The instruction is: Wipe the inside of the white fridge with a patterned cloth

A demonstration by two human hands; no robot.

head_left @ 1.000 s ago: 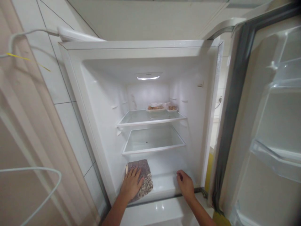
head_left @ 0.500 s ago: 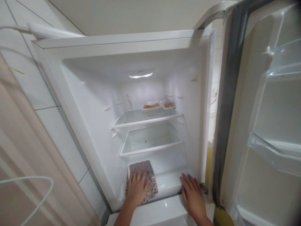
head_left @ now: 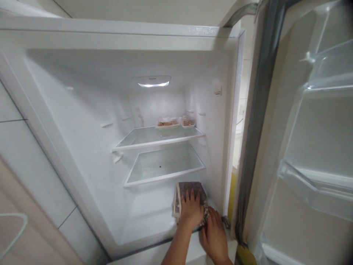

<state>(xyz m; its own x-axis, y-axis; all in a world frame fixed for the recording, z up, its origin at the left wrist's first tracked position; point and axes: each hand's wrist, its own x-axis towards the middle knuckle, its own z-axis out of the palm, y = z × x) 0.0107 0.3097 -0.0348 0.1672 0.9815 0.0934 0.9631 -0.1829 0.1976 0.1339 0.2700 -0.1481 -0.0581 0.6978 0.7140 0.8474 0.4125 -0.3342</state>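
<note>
A folded brown patterned cloth (head_left: 190, 188) lies on the fridge floor (head_left: 149, 217), towards the right side. Flat on top of it rests my left hand (head_left: 192, 209), its fingers spread. My right hand (head_left: 215, 233) is just right of the cloth at the front edge of the fridge floor, fingers stretched out and close to the cloth's edge. Whether those fingertips touch the cloth I cannot tell.
Two glass shelves (head_left: 162, 137) sit above my hands; the upper one bears packaged food trays (head_left: 168, 122). The fridge door (head_left: 311, 140) with clear bins (head_left: 314, 191) stands wide at the right. A lamp (head_left: 153, 84) glows under the ceiling. Tiled wall (head_left: 35, 176) runs along the left.
My left hand and the cloth under it have moved right across the fridge floor, up to my right hand. The view has shifted closer to the fridge.
</note>
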